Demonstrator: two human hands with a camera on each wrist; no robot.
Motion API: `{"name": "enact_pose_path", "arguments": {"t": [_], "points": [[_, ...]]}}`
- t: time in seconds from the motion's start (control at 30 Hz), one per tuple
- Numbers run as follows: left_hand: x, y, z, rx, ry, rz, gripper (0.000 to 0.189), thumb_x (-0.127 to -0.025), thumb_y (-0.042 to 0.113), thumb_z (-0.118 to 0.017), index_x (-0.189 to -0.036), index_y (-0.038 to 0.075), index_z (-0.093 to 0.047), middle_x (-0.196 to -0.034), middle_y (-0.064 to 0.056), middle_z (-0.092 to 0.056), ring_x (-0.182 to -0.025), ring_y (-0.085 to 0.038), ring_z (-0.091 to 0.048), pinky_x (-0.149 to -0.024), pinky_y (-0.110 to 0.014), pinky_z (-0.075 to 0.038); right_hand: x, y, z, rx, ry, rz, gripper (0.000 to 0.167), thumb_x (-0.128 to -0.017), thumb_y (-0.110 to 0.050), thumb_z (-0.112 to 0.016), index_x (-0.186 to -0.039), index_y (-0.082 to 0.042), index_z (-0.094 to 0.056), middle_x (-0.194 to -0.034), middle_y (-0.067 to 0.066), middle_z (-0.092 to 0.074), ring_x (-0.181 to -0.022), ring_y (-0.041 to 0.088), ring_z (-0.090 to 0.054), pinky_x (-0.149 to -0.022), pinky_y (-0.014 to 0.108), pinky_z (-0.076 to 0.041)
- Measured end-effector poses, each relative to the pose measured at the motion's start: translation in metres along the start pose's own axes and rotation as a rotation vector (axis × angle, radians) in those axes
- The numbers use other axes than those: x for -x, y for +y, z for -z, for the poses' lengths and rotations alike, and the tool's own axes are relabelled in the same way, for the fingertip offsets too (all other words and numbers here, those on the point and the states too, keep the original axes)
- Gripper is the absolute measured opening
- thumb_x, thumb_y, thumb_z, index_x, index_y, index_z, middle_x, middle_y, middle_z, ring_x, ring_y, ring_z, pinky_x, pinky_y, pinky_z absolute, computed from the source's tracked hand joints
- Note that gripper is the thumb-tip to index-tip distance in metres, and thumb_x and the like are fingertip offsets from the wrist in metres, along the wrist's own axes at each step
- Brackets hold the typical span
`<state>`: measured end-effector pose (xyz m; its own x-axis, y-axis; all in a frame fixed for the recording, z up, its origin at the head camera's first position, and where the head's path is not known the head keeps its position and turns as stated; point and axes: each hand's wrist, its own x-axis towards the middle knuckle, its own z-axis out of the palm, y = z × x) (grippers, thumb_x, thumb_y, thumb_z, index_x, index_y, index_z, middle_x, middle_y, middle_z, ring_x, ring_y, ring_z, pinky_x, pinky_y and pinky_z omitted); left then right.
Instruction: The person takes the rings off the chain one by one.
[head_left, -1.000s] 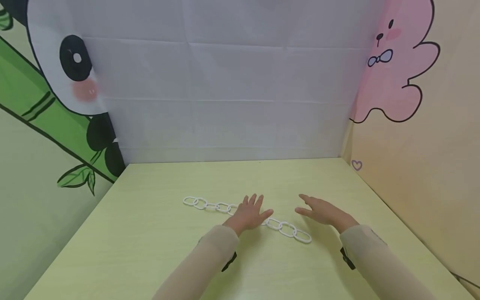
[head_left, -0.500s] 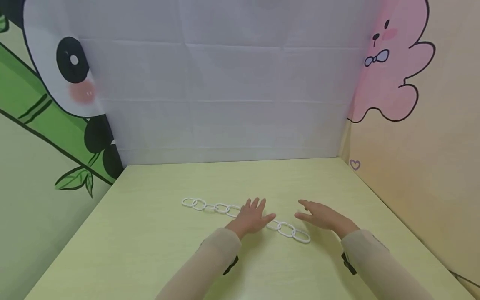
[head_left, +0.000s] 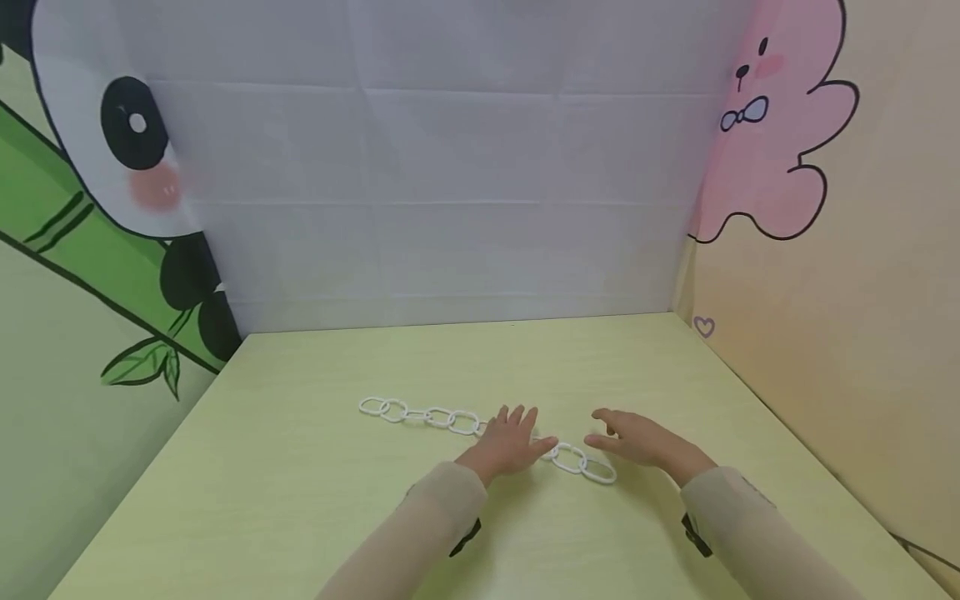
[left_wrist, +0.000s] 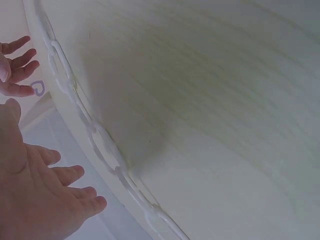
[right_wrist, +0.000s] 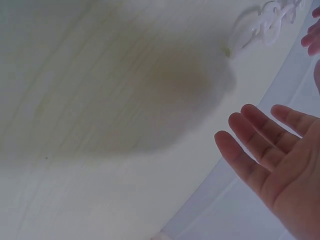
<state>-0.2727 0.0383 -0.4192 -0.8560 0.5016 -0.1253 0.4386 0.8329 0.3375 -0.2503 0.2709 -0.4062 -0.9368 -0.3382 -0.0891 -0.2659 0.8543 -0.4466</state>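
Note:
A white chain [head_left: 462, 422] of several oval links lies stretched across the yellow-green tabletop, slanting from the back left toward the front right. My left hand [head_left: 510, 446] is held over its middle, fingers spread, covering some links in the head view. In the left wrist view, a gap shows between that left hand [left_wrist: 42, 195] and the chain [left_wrist: 95, 137]. My right hand [head_left: 641, 440] hovers beyond the chain's right end, palm inward, fingers loosely extended and holding nothing. The right wrist view shows the right hand [right_wrist: 280, 160] apart from the chain [right_wrist: 267, 25].
The tabletop [head_left: 300, 500] reaches back to a white sheet [head_left: 450, 208]. On the left is a wall with a painted panda and bamboo [head_left: 75, 208]; on the right, one with a pink bear [head_left: 772, 150]. A thin dark cord [head_left: 922, 552] runs at the table's right edge.
Both hands have come slightly nearer the front edge, and the left has shifted a little right over the chain. The head view has turned slightly. The chain keeps its shape on the table.

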Motion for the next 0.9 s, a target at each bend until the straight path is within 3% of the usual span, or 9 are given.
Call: {"name": "enact_pose_path", "arguments": {"t": [0.2,0.37,0.57,0.9], "points": [[0.001,0.004,-0.001,-0.003,-0.005,-0.019,0.072,-0.093,0.058,-0.035,-0.143,0.006,-0.03,-0.144,-0.016,-0.029,-0.133,-0.038,-0.019,-0.105,-0.048,-0.018,0.002,-0.003,-0.004,-0.002,-0.005,0.003,0.061,-0.09,-0.045,-0.055,-0.127,0.003,-0.047,-0.093,0.005,-0.056,-0.081,0.019,-0.052,-0.071,0.04,-0.045],[-0.002,0.006,-0.005,-0.03,0.0,-0.062,0.071,-0.093,0.056,-0.037,-0.142,0.005,-0.032,-0.142,-0.016,-0.034,-0.131,-0.037,-0.024,-0.105,-0.046,-0.021,0.004,-0.005,-0.006,-0.029,-0.012,0.003,0.055,-0.089,-0.041,-0.058,-0.122,0.003,-0.049,-0.082,0.002,-0.052,-0.071,0.017,-0.049,-0.062,0.036,-0.042],[-0.008,0.01,-0.009,-0.036,0.005,-0.093,0.069,-0.094,0.055,-0.037,-0.141,0.004,-0.034,-0.141,-0.015,-0.037,-0.131,-0.035,-0.027,-0.105,-0.043,-0.023,0.005,-0.005,-0.011,-0.059,-0.02,-0.027,0.048,-0.088,-0.038,-0.061,-0.117,-0.001,-0.051,-0.078,0.002,-0.051,-0.067,0.016,-0.047,-0.058,0.034,-0.041],[-0.01,0.018,-0.011,-0.082,0.044,-0.136,0.062,-0.094,0.051,-0.041,-0.135,0.004,-0.044,-0.131,-0.011,-0.047,-0.122,-0.027,-0.04,-0.1,-0.039,-0.032,0.01,-0.003,-0.015,-0.092,-0.047,0.009,0.046,-0.087,-0.037,-0.062,-0.111,0.001,-0.052,-0.077,0.003,-0.052,-0.066,0.016,-0.049,-0.059,0.034,-0.042]]}}
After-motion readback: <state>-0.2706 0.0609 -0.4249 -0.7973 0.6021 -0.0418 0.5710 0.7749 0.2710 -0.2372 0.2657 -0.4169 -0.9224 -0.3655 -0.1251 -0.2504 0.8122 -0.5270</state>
